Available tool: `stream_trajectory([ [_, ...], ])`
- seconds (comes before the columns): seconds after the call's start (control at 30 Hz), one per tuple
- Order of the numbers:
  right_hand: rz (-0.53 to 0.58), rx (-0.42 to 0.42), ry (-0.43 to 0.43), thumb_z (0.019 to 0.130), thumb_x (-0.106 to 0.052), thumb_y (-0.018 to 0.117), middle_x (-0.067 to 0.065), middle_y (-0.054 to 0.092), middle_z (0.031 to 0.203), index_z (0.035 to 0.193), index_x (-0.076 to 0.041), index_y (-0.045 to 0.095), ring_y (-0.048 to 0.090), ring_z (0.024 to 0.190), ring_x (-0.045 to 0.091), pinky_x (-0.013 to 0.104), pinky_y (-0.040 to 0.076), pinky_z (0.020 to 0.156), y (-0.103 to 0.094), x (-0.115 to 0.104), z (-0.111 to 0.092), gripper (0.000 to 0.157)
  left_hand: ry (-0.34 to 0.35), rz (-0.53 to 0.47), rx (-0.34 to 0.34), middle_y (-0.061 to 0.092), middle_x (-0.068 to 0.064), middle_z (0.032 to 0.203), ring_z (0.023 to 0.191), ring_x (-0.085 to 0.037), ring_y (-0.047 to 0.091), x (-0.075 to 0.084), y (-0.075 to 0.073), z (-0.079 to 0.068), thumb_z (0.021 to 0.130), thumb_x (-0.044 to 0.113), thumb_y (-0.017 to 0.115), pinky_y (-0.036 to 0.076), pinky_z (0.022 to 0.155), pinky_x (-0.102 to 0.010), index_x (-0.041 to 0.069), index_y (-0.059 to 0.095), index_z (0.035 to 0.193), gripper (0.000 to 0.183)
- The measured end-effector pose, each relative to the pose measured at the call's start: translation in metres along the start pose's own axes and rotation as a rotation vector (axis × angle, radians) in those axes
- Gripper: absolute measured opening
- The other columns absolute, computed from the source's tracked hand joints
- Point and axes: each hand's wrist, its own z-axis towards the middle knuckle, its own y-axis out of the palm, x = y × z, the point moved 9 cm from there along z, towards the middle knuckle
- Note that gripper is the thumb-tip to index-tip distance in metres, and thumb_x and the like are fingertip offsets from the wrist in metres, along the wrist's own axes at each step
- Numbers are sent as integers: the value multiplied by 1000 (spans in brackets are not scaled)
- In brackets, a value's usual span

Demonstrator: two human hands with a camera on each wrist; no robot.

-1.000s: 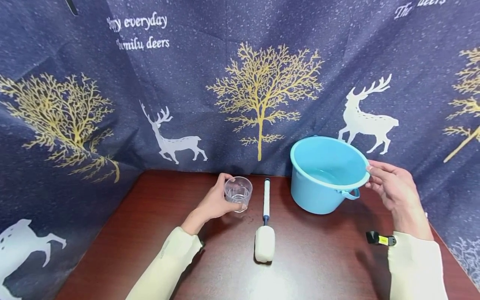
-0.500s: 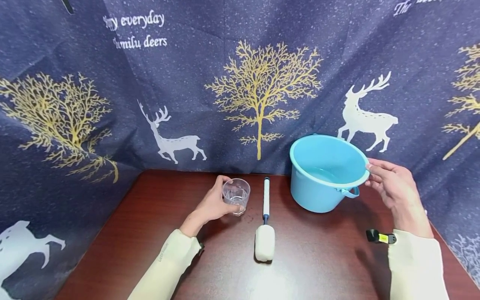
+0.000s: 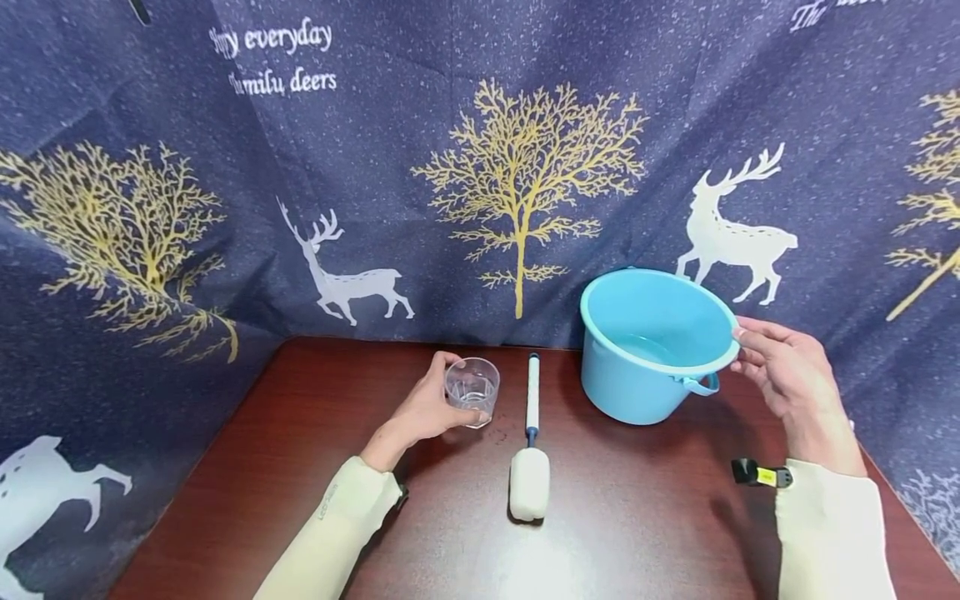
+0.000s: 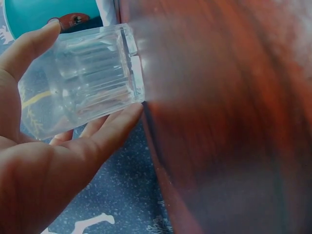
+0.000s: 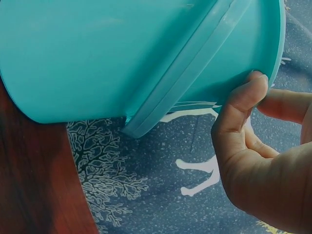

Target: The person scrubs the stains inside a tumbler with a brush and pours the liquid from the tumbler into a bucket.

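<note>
My left hand (image 3: 423, 408) holds a clear plastic-looking cup (image 3: 472, 392), thumb on the near side and fingers round the far side. In the left wrist view the faceted cup (image 4: 92, 73) has its base close to the tabletop; whether it touches, I cannot tell. A light blue bucket (image 3: 637, 392) stands at the back right. My right hand (image 3: 787, 371) pinches its rim on the right side, thumb at the lip, as the right wrist view also shows on the bucket (image 5: 87, 58). Between them lies a sponge-headed cup brush (image 3: 529, 483), its white handle pointing away.
The dark red-brown wooden table (image 3: 637, 517) ends at the back against a navy cloth (image 3: 450, 208) printed with deer and trees. The bucket's handle (image 3: 703, 387) hangs down at its front right.
My left hand has brought the cup very slightly left and nearer to me. The right hand stays at the bucket's rim; bucket and brush have not moved.
</note>
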Motion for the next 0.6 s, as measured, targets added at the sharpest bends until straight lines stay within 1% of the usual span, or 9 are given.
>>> stream_trajectory([
  [0.23, -4, 2, 12, 100, -1, 70, 2, 78, 87, 95, -13, 82, 72, 67, 13, 25, 59, 57, 1, 2, 0, 17, 3, 2, -8, 61, -15, 132, 121, -29, 60, -2, 1, 0, 73, 24, 99, 49, 102, -46, 16, 41, 141, 90],
  [0.37, -46, 36, 5, 100, -4, 71, 0, 78, 87, 95, -16, 81, 72, 67, 12, 25, 58, 57, 0, 3, -2, 16, 30, -9, -13, 60, -16, 134, 122, -30, 61, 0, 0, -2, 74, 24, 99, 48, 103, -48, 15, 40, 144, 92],
  [0.43, -67, 52, -2, 100, -5, 71, -1, 78, 87, 96, -17, 80, 72, 67, 11, 25, 58, 57, 0, 4, -2, 15, 45, -23, -19, 61, -17, 135, 121, -32, 62, 1, 0, -4, 74, 24, 99, 49, 103, -50, 15, 39, 146, 94],
  [0.53, -99, 68, -20, 101, -6, 70, -2, 77, 87, 98, -17, 78, 71, 67, 11, 24, 58, 57, 0, 4, -3, 14, 42, -54, -41, 59, -19, 138, 124, -35, 63, 1, -1, -7, 75, 24, 99, 50, 106, -52, 15, 37, 150, 98],
  [0.6, -140, 86, -35, 102, -7, 70, -3, 77, 87, 101, -17, 76, 71, 67, 10, 24, 58, 57, 0, 3, -5, 12, 36, -69, -52, 59, -19, 140, 127, -36, 63, 1, -1, -8, 76, 26, 98, 50, 106, -54, 15, 36, 151, 98],
])
